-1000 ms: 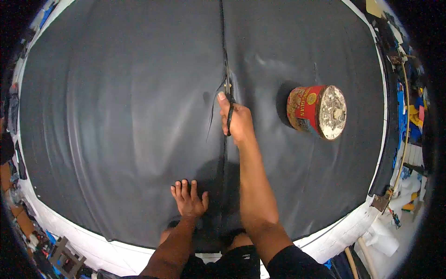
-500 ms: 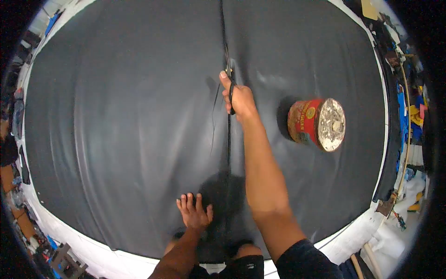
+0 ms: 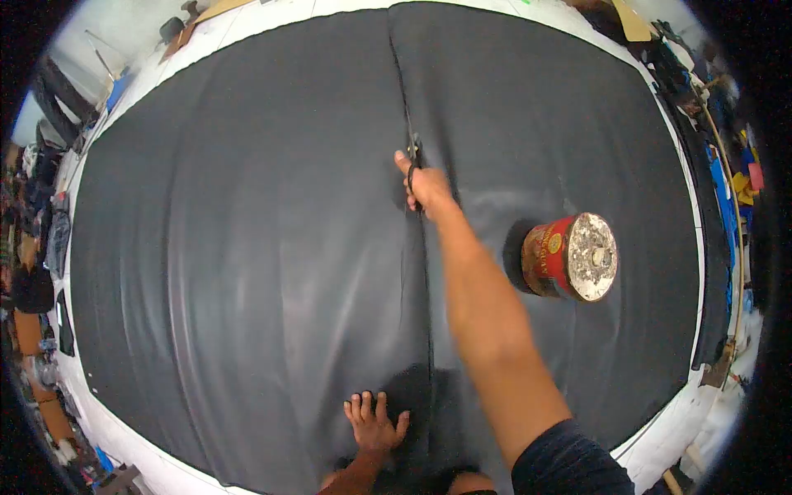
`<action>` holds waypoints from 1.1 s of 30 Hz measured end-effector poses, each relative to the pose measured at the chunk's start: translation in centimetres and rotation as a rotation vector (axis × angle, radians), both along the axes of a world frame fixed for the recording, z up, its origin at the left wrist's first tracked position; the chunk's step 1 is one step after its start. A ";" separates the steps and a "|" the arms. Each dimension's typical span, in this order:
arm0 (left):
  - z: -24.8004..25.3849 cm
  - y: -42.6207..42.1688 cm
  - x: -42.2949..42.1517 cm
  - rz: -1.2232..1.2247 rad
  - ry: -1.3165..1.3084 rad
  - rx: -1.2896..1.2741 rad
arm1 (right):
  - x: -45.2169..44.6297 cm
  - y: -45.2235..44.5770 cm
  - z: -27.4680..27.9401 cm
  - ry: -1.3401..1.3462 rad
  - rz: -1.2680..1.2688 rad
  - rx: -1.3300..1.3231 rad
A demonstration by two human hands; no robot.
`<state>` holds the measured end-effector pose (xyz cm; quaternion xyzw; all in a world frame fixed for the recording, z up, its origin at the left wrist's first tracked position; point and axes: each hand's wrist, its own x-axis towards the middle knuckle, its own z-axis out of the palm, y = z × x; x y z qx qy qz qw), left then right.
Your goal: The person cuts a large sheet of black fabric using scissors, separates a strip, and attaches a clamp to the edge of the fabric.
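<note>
A large black sheet (image 3: 247, 206) with a smooth, slightly wrinkled surface spreads under both hands. My right hand (image 3: 429, 188) is closed around the dark handles of a pair of scissors (image 3: 414, 147). The blades point away from me along a long dark line that runs the length of the sheet. Whether the blades are apart is too small to tell. My left hand (image 3: 375, 425) lies flat on the sheet close to my body, fingers spread, left of the line and holding nothing. To the right of my right arm is a worn red tin (image 3: 549, 257) with a rusty, pale end.
Pale tiled floor (image 3: 148, 441) surrounds the sheet. Mixed clutter lies along the left side (image 3: 37, 247). On the right are a long thin pole (image 3: 726, 177), blue material and yellow pieces. A tan board (image 3: 632, 21) is at the far right corner.
The view has shifted, so the sheet's far edge now shows. My right hand and the scissors have moved farther along the line, past the tin. My left hand stays flat on the sheet.
</note>
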<state>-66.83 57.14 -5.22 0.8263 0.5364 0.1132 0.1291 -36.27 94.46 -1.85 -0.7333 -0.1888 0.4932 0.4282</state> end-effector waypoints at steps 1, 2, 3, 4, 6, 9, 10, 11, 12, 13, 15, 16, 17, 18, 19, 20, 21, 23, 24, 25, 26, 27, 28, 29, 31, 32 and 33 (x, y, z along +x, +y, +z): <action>1.0 0.3 0.1 0.014 -0.031 -0.046 | -0.1 0.0 -0.3 -0.055 0.054 -0.066; 2.2 0.9 0.5 0.011 -0.037 -0.033 | -0.2 -0.1 -0.1 -0.015 0.040 -0.055; 3.7 2.0 1.1 0.070 -0.036 -0.075 | 0.0 -0.1 0.0 0.021 0.024 -0.046; 4.2 3.5 2.0 0.129 -0.038 -0.120 | 0.4 0.2 0.1 0.009 0.020 -0.036; 3.6 12.0 4.4 0.232 -0.222 -0.016 | -0.1 -0.1 -0.6 0.025 0.023 0.017; 4.1 30.3 11.4 0.193 -0.420 0.164 | 0.1 -0.1 -0.7 0.036 0.023 -0.030; 1.9 35.6 13.3 0.170 -0.381 0.353 | 0.1 -0.1 -0.4 0.029 0.027 -0.043; 1.3 39.5 15.2 0.196 -0.306 0.430 | 0.0 -0.1 0.2 0.034 0.035 -0.022; 0.1 42.5 16.6 0.211 -0.234 0.380 | -0.1 -0.3 0.5 0.044 0.040 -0.007; -1.1 44.1 17.3 0.221 -0.160 0.328 | -0.1 -0.3 0.4 0.048 0.040 -0.029; -1.5 44.0 18.1 0.246 -0.101 0.290 | 0.1 -0.2 0.0 0.073 0.041 0.024; -1.7 44.0 18.1 0.272 -0.041 0.268 | 0.1 -0.2 -0.2 0.085 0.047 -0.007; -2.0 43.7 17.7 0.283 -0.023 0.241 | 0.0 -0.5 -0.2 0.097 0.051 0.002; -1.8 44.0 17.8 0.278 -0.039 0.227 | 0.3 0.0 0.1 0.097 0.056 0.031; -1.6 44.3 18.1 0.268 -0.056 0.209 | 0.4 0.3 0.3 0.097 0.060 0.017; -1.4 44.2 18.2 0.275 -0.053 0.188 | 0.4 0.1 0.4 0.109 0.046 -0.005; -1.1 44.4 18.2 0.276 -0.047 0.181 | 0.5 0.3 0.5 0.121 0.038 -0.021; -1.2 44.6 18.0 0.269 -0.031 0.162 | 0.7 0.6 0.6 0.160 0.050 -0.024; -1.3 44.7 18.0 0.269 -0.030 0.177 | 0.6 0.7 0.7 0.145 0.037 -0.042; -1.3 44.7 18.1 0.267 -0.026 0.189 | 0.6 0.7 0.8 0.131 0.022 -0.062; -1.1 44.7 18.2 0.276 -0.025 0.184 | 0.7 0.6 0.6 0.111 0.040 -0.054; -0.8 44.8 18.3 0.276 -0.032 0.166 | 0.8 0.9 0.5 0.111 0.048 -0.056; -0.6 44.7 18.2 0.270 -0.032 0.146 | 0.5 0.8 0.4 0.103 0.027 -0.045; -0.5 44.6 18.2 0.269 -0.024 0.146 | 0.4 1.1 0.5 0.096 0.002 -0.030; -0.5 44.6 18.2 0.265 -0.023 0.152 | 0.4 1.9 1.0 0.101 -0.012 -0.043; -0.6 44.6 18.2 0.259 -0.021 0.152 | 0.6 2.2 1.4 0.092 -0.021 -0.059; -0.7 44.6 18.2 0.257 -0.030 0.167 | 0.7 2.4 1.0 0.096 -0.026 -0.059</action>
